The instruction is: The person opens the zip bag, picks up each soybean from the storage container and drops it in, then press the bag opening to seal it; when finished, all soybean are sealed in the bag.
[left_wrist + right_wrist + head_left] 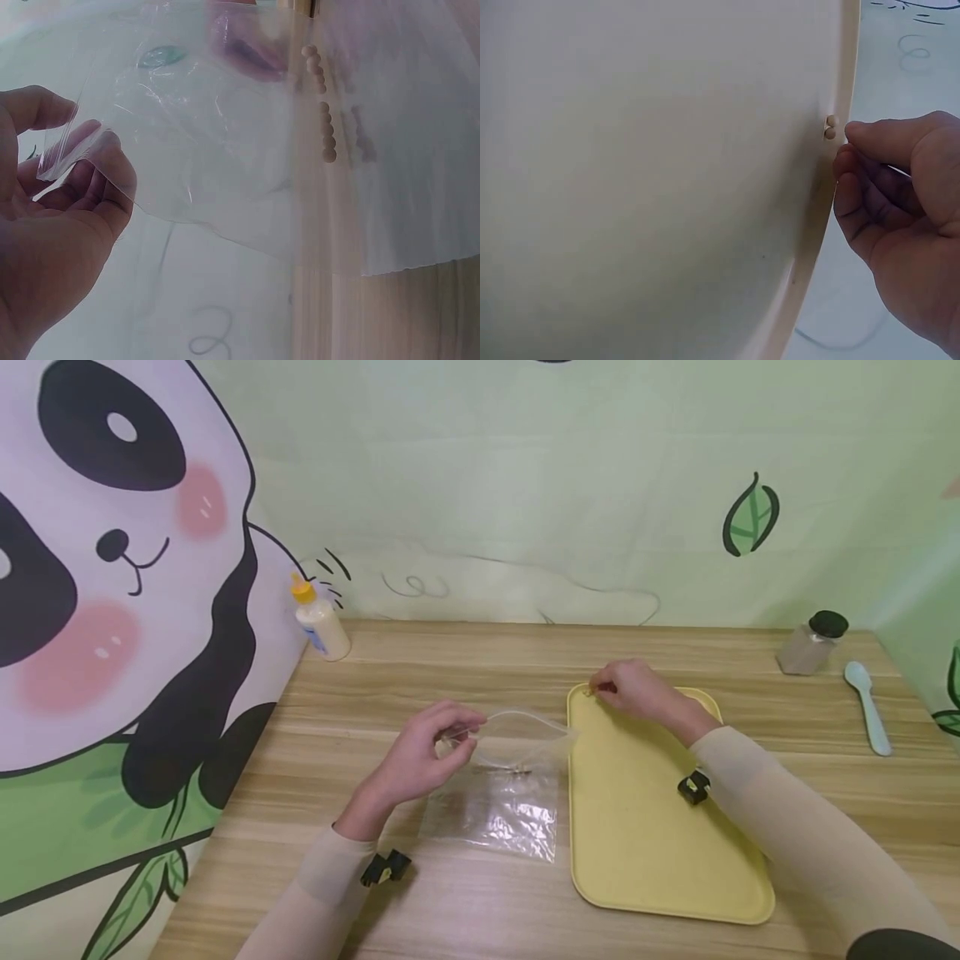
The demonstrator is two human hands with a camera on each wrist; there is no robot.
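Note:
My left hand (pixel 423 756) pinches the rim of a clear zip bag (pixel 502 818), whose mouth gapes towards the right. In the left wrist view, several small round tan balls (pixel 327 135), like beans or beads, lie in a line inside the bag. Over the far left corner of the yellow tray (pixel 645 827) reaches my right hand (pixel 637 692). Close by its fingertips, two small tan balls (pixel 830 127) lie against the tray's rim. Thumb and forefinger stand slightly apart there, and no ball shows between them.
A glue-like bottle with a yellow cap (pixel 322 627) stands at the back left. At the back right are a jar with a black lid (pixel 812 647) and a pale blue spoon (pixel 870 714). A printed green backdrop (pixel 480 485) rises behind the wooden table (pixel 480 918).

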